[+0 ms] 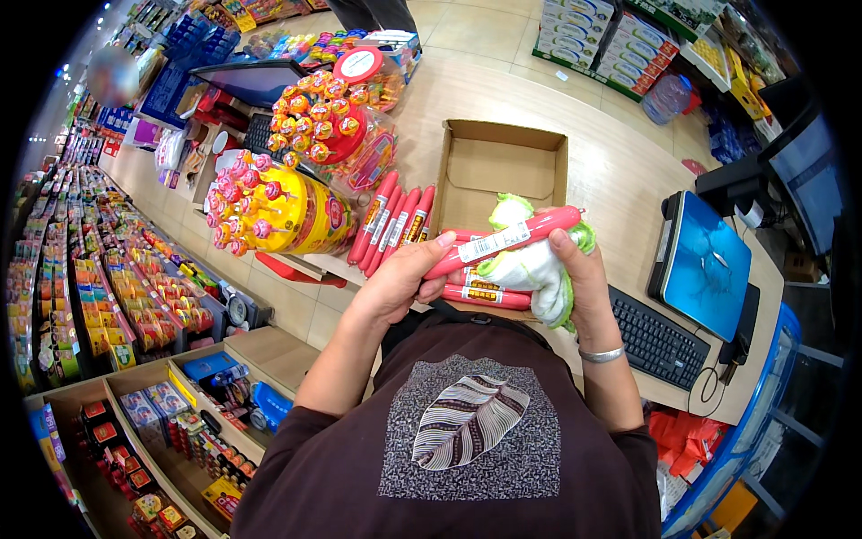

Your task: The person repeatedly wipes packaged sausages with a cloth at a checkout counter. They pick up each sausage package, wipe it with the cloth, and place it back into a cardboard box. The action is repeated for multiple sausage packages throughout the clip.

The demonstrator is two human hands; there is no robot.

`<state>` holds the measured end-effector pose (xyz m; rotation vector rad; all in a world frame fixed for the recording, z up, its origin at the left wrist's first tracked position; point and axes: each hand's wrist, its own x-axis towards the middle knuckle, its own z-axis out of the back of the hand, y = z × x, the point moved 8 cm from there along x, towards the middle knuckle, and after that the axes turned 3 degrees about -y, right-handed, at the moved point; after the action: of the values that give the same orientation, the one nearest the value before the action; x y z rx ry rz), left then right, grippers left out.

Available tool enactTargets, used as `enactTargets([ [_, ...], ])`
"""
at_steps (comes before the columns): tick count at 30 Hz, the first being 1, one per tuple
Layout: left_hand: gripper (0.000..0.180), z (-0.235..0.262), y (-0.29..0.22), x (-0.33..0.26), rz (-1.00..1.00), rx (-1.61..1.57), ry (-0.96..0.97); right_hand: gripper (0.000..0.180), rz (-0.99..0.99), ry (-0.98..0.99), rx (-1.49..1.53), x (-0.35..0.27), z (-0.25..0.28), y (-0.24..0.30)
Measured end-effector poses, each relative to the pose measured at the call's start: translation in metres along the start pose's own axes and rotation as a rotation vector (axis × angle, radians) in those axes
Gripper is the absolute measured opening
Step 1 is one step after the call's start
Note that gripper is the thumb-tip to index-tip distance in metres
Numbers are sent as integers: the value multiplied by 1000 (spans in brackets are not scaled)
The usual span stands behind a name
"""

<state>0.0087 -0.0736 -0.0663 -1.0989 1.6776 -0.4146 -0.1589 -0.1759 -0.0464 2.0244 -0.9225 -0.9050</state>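
Note:
A pink packaged sausage with a white label is held slantwise in front of me, between both hands. My left hand grips its lower left end, thumb on top. My right hand pinches near its other end and also clasps a white cloth with lime-green edging, which hangs below and behind the sausage. Under the hands, more pink sausages lie at the near end of an open cardboard box, partly hidden. Left of the box, several pink sausages lie side by side on the wooden counter.
Left of the sausages stand a yellow lollipop tub and a red lollipop stand. On the right are a black keyboard, a blue-topped device and a monitor. Candy shelves run along the left.

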Motion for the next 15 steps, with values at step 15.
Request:
enactTargets([
  [15,22,-7,-33,-6,-202,94,-3,37,24,-41,42,-14,-14,-17],
])
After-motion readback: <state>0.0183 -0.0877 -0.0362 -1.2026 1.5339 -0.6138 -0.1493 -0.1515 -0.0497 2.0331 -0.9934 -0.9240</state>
